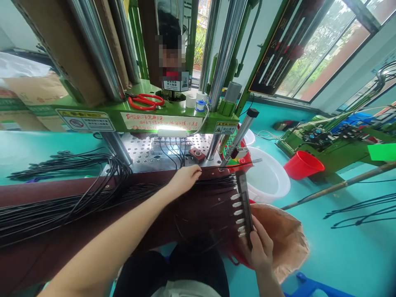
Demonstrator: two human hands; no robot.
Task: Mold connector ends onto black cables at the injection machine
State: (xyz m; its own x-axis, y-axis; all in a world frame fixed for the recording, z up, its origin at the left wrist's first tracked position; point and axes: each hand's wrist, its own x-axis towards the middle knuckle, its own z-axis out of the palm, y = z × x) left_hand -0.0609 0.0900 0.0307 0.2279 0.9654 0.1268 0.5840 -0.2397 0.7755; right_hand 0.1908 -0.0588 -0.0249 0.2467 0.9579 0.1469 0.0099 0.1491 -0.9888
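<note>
My left hand (185, 178) reaches forward over the dark red bench (46, 194), fingers closed in a pinch on thin black cables (216, 180) near the machine's perforated plate (140, 152). My right hand (259, 246) grips the lower end of a long dark bar (245, 202) that carries several white cable plugs along its left side. The cables run from the bar across the bench into a big black bundle (62, 206) on the left.
A green moulding press (145, 115) with steel columns stands ahead, red scissors (145, 101) on its ledge. A white basin (267, 177), a red bucket (302, 164) and a brown paper sack (286, 235) sit on the teal floor at right.
</note>
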